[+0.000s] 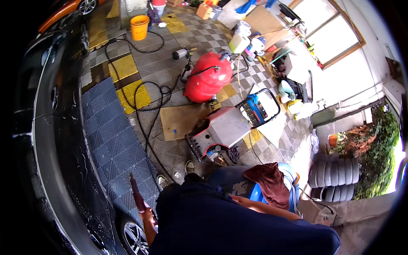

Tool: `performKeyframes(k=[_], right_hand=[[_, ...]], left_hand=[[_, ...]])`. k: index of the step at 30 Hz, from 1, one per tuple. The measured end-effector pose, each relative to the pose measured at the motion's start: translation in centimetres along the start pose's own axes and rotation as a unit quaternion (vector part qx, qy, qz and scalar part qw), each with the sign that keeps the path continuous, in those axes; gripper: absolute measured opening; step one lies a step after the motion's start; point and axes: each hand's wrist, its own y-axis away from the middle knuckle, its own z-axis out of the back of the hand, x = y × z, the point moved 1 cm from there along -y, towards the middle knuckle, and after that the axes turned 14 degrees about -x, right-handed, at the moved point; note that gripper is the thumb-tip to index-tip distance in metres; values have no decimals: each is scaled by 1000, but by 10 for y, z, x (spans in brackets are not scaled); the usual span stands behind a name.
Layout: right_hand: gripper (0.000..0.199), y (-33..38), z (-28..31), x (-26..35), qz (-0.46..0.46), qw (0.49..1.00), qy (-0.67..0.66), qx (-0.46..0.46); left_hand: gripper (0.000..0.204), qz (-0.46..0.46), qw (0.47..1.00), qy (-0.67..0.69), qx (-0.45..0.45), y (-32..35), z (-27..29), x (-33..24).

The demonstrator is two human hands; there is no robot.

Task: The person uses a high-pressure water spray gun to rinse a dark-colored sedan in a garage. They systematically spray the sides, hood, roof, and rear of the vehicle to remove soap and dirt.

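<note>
Right hand (239,200): lower centre; cannot tell its grip.
Left hand (147,216): lower left, grip wrapped round maroon wand (138,199).
Black car (68,148): left; careless wand swing could scratch it.
Black hose (147,143): loops centre-left; stepping there could trip.

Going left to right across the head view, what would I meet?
Orange car, maroon tool, red tank, brown cloth, tires.

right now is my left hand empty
No, the left hand is closed around a long maroon tool with a narrow dark tip.
</note>
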Motion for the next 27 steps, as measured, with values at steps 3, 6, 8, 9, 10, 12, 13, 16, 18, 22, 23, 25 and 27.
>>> performKeyframes(k=[3,6,8,9,10,12,13,16,18,22,23,25,27], right_hand=[[49,-38,-13,63,1,974,220,-59],[42,-83,-34,62,68,963,241,-102],[40,-81,-41,60,121,959,215,-139],[39,-81,-40,65,148,954,206,-160],[34,-73,-37,96,-25,989,28,-144],[29,-51,-28,138,-197,922,-229,-240],[27,-47,-29,138,-204,882,-317,-284],[29,-73,-25,92,-42,896,-245,-368],[34,-78,-18,74,17,899,-178,-401],[32,-106,18,60,-42,878,-172,-444],[31,-126,29,38,-40,864,-178,-470],[27,-146,78,57,-14,839,-164,-519],[22,-179,147,61,33,830,-168,-531]], left_hand=[[22,-67,990,-51,117,6,3,-32],[17,-96,985,-108,96,66,21,-101],[15,-88,981,-132,110,12,33,-84],[15,-59,986,-128,93,-18,44,-76],[14,-30,989,-121,76,-39,51,-75],[15,-53,992,-101,54,-33,44,-84],[16,-66,987,-135,50,-55,49,-83],[21,-56,991,-114,44,-73,50,-88],[24,-49,993,-100,42,-76,41,-96],[22,-53,990,-128,33,-54,14,-111],[29,-67,989,-126,39,-56,6,-120],[14,-108,985,-119,59,-43,-4,-111],[22,-12,990,-140,17,-26,-14,-125]])
